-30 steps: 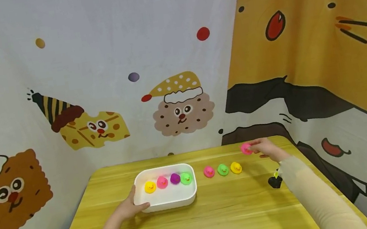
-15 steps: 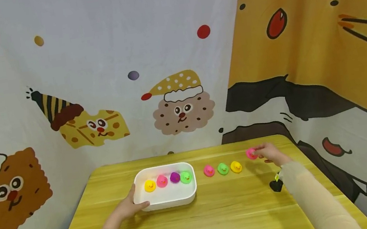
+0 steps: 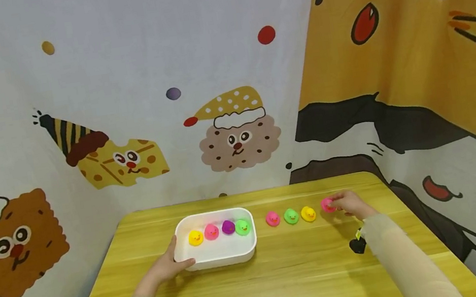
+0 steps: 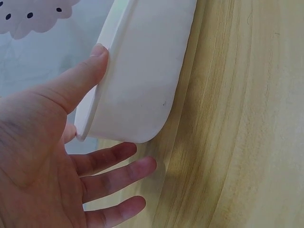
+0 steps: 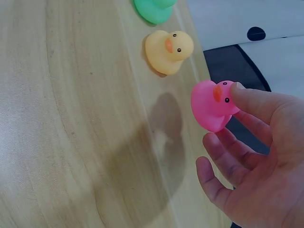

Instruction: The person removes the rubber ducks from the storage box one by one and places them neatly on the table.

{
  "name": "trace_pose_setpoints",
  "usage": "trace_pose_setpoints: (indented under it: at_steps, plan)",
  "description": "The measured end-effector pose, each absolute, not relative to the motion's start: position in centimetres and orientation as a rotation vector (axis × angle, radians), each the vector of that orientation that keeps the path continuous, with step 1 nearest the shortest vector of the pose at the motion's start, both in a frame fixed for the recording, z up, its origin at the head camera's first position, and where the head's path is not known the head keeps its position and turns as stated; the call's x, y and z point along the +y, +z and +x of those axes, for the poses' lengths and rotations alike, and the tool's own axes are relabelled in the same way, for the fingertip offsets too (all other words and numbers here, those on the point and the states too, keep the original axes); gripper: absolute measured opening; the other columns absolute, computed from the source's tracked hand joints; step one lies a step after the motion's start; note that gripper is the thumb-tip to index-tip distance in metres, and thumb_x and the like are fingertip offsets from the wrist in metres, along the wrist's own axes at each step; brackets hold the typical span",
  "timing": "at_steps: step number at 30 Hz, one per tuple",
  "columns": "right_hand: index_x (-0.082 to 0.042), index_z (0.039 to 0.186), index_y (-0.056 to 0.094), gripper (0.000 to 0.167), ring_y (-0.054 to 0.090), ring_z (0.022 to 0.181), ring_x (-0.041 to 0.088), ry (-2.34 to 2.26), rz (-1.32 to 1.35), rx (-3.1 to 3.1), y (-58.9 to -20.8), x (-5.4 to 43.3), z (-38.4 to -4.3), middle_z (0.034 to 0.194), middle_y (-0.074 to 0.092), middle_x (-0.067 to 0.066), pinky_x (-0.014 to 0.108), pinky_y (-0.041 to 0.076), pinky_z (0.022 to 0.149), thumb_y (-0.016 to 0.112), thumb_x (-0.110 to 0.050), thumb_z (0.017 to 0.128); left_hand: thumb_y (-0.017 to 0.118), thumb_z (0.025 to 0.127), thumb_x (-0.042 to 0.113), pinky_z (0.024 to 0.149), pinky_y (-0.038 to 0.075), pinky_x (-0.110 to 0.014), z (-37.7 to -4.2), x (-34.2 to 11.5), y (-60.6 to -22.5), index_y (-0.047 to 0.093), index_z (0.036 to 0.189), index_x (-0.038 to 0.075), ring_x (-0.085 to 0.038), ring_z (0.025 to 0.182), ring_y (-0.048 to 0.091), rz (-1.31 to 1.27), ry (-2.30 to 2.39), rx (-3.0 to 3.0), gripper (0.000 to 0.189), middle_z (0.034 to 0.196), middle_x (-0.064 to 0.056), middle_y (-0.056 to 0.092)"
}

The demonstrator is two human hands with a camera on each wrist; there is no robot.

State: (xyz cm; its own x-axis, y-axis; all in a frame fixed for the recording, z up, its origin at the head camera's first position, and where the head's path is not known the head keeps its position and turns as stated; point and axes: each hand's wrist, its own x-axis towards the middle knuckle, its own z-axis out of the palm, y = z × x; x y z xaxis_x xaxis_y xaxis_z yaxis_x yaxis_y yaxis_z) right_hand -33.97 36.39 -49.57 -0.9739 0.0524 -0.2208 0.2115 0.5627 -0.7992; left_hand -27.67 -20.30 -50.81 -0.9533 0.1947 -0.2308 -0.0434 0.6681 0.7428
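Left hand: clamped on corner of white tub; four toys inside. Pink duck: pinched by right hand, held just above table, beside row of three ducks. Placing step apparently in hand; lowering, then release, called for.

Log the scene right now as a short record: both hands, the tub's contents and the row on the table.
Left hand: grips the left end of the white tub
Right hand: pinches the held pink duck, thumb at its head
Held duck height: off the table, its shadow apart
In tub, left to right: yellow tub duck, pink tub duck, purple toy, green tub duck
Row right of tub, left to right: pink row duck, green row duck, yellow row duck
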Motion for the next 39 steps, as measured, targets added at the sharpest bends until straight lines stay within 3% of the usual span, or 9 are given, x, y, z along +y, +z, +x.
trace_pose_setpoints:
  at_steps: [6,9,14,22,31,39]
  plan:
    - [0.008,0.127,0.057,0.045,0.055,0.095,0.030,-1.320,0.234,2.639,-49.8,35.9,-34.0,0.109,0.062,0.016,0.046,0.050,0.077,0.065,-0.019,0.092,0.074,0.086,0.039,0.107,0.022,-0.063,-27.5,-20.2,-50.8,-0.002,0.151,-0.008,-0.053,0.133,0.027,0.135,1.220,2.588,0.110,0.151,-0.036,0.013]
    - [0.009,0.127,0.056,0.045,0.054,0.096,0.034,-1.304,0.223,2.642,-49.9,35.8,-34.2,0.104,0.061,0.016,0.044,0.050,0.073,0.065,-0.018,0.091,0.074,0.085,0.038,0.107,0.022,-0.063,-27.4,-20.2,-50.7,-0.002,0.150,-0.009,-0.053,0.133,0.028,0.139,1.226,2.593,0.110,0.151,-0.037,0.014]
    - [0.011,0.125,0.057,0.044,0.053,0.086,0.031,-1.263,0.189,2.669,-50.4,35.9,-34.7,0.093,0.061,0.012,0.038,0.048,0.065,0.065,-0.015,0.091,0.074,0.086,0.038,0.106,0.024,-0.064,-27.3,-20.1,-50.6,-0.002,0.151,-0.008,-0.053,0.132,0.029,0.135,1.206,2.600,0.110,0.151,-0.037,0.014]
    - [0.013,0.118,0.061,0.041,0.045,0.062,0.017,-1.196,0.097,2.724,-51.6,36.3,-35.3,0.102,0.064,0.019,0.028,0.041,0.051,0.068,-0.012,0.086,0.074,0.086,0.039,0.106,0.022,-0.065,-27.2,-20.0,-50.5,-0.001,0.152,-0.006,-0.053,0.133,0.027,0.103,1.201,2.590,0.109,0.151,-0.036,0.015]
    - [0.013,0.119,0.060,0.039,0.049,0.074,0.020,-1.142,0.084,2.736,-51.9,35.9,-35.7,0.105,0.064,0.020,0.027,0.043,0.059,0.066,-0.011,0.089,0.073,0.086,0.040,0.107,0.022,-0.064,-27.3,-20.2,-50.6,-0.002,0.152,-0.006,-0.053,0.133,0.027,0.110,1.194,2.597,0.110,0.151,-0.036,0.014]
    - [0.016,0.121,0.058,0.038,0.047,0.063,0.017,-1.128,0.039,2.748,-52.3,35.8,-35.9,0.087,0.061,0.012,0.026,0.040,0.057,0.060,-0.007,0.091,0.073,0.086,0.039,0.106,0.022,-0.065,-27.3,-20.1,-50.6,-0.003,0.152,-0.004,-0.053,0.134,0.026,0.091,1.219,2.577,0.110,0.152,-0.035,0.014]
